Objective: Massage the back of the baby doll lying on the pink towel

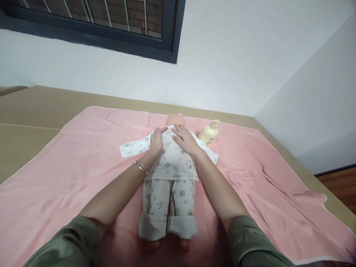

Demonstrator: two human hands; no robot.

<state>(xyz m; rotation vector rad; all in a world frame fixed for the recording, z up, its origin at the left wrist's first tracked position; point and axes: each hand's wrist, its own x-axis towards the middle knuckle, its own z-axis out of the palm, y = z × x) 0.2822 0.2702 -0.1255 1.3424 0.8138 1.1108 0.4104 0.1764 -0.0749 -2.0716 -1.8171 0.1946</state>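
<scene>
A baby doll lies stretched out on the pink blanket, its head at the far end and its feet towards me. It is dressed in a white patterned top with both sleeves spread sideways, and matching trousers with turned-up cuffs. My right hand rests flat on the upper part of the top, its fingers apart. At the doll's left-side shoulder in view, my left hand touches the top with fingers stretched and thumb raised. Part of the shoulder and sleeve is hidden behind it.
A cream pump bottle lies tilted beside the right sleeve. The pink blanket covers much of the tan table. A white wall with a dark-framed window rises behind the far edge.
</scene>
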